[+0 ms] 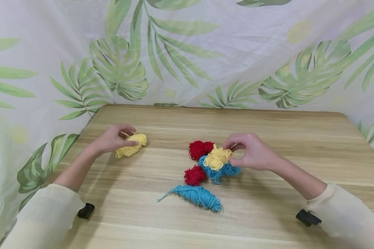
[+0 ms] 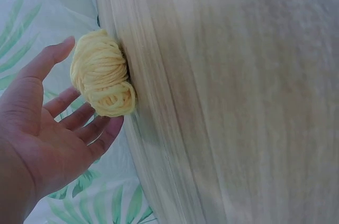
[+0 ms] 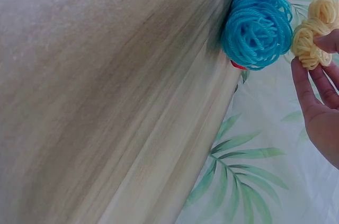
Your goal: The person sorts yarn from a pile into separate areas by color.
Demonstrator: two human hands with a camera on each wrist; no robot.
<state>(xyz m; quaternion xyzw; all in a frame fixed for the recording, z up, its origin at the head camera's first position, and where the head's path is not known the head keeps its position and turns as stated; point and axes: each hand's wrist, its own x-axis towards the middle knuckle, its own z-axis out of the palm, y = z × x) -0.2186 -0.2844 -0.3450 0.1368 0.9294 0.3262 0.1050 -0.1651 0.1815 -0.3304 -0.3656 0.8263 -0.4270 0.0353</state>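
Observation:
On the left of the table, a small yellow yarn skein (image 1: 131, 146) lies beside my left hand (image 1: 114, 138). In the left wrist view, that hand (image 2: 58, 123) has its fingers spread and relaxed around the skein (image 2: 103, 73), with the thumb apart from it. My right hand (image 1: 252, 152) pinches another yellow yarn skein (image 1: 217, 157) between thumb and fingers. The right wrist view shows this skein (image 3: 310, 41) held up off the table, next to a blue yarn skein (image 3: 257, 33). Below it in the head view is that blue skein (image 1: 225, 171).
Two red yarn bundles, one behind (image 1: 199, 149) and one in front (image 1: 195, 175), lie left of the blue skein. Nearer me is a second blue skein (image 1: 201, 197) with a loose tail. A leaf-print cloth (image 1: 180, 52) hangs behind the wooden table (image 1: 162, 228).

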